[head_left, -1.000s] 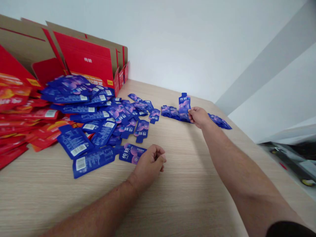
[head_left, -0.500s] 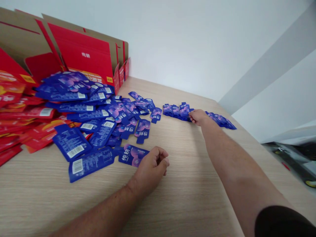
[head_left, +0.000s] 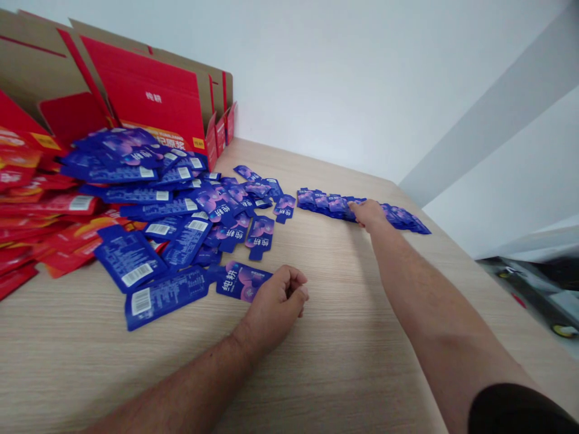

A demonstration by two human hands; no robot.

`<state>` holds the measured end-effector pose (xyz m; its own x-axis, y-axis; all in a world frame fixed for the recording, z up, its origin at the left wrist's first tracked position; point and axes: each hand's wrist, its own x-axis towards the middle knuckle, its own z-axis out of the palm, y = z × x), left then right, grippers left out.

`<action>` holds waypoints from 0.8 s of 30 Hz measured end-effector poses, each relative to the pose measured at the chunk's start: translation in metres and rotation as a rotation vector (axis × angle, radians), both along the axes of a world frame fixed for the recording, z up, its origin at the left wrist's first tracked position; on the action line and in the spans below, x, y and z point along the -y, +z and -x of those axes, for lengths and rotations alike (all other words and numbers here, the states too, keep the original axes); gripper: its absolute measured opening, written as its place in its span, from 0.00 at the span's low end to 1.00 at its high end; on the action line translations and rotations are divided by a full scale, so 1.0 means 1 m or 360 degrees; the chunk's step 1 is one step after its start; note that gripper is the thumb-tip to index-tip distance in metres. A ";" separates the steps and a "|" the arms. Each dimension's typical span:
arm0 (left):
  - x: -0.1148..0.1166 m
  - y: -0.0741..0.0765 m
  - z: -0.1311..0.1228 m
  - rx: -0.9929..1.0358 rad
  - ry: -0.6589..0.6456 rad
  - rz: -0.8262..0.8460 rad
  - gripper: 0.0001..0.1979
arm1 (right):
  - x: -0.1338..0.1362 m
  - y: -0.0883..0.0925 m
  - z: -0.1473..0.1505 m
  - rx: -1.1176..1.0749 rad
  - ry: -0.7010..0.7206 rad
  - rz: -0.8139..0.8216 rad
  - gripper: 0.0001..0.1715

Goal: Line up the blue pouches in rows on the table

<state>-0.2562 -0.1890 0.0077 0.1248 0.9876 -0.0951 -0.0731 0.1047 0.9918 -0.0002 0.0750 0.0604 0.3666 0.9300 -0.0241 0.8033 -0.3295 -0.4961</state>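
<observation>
My right hand point(head_left: 368, 213) reaches far across the wooden table point(head_left: 344, 337) to a row of small blue pouches point(head_left: 323, 202). Its fingers are pressed together on the edge of one pouch that lies flat in that row. More pouches of the row point(head_left: 404, 219) show on the hand's right side. My left hand point(head_left: 275, 301) rests on the table as a loose fist with nothing in it. It sits just right of a blue pouch with purple print point(head_left: 242, 281), at the near end of a big loose heap of blue pouches point(head_left: 172, 199).
Red pouches point(head_left: 40, 223) lie heaped at the left edge. Flat red and brown cardboard boxes point(head_left: 149, 102) lean against the white wall behind the heap. The table's right edge drops off to a floor with dark objects point(head_left: 538, 289).
My right hand has lowered the blue pouch it held upright and laid it flat into the row. My left hand has stayed put as a fist.
</observation>
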 end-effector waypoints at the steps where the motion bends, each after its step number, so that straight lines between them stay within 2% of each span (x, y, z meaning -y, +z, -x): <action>1: 0.000 -0.001 0.000 -0.0004 -0.0004 -0.0012 0.06 | 0.008 0.003 0.001 0.0064 0.0042 -0.0054 0.26; 4: 0.000 -0.003 -0.001 -0.0044 -0.0013 -0.0088 0.05 | 0.042 0.006 0.011 0.0112 0.0241 -0.0174 0.24; 7: 0.005 0.001 -0.001 -0.0180 -0.0040 -0.0264 0.02 | 0.082 0.001 0.031 -0.0144 0.0464 -0.0070 0.17; 11: 0.016 0.009 0.001 -0.0470 -0.0290 -0.0683 0.02 | 0.137 -0.010 0.067 -0.0452 0.0877 0.0221 0.06; 14: 0.020 0.014 0.006 -0.0742 -0.0232 -0.1079 0.04 | 0.166 -0.016 0.096 -0.0439 0.1109 0.0334 0.09; 19: 0.018 0.020 0.015 -0.1032 0.0098 -0.1469 0.10 | 0.182 -0.033 0.136 -0.0098 0.1485 0.0098 0.23; 24: 0.018 0.019 0.016 -0.1234 0.0132 -0.1666 0.13 | 0.188 -0.051 0.162 0.0058 0.1639 -0.0023 0.27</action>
<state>-0.2722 -0.2068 0.0268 0.3204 0.6386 0.6997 0.5820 -0.7155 0.3865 -0.1626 -0.1126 0.0095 -0.6079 0.7939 -0.0150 0.7074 0.5329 -0.4644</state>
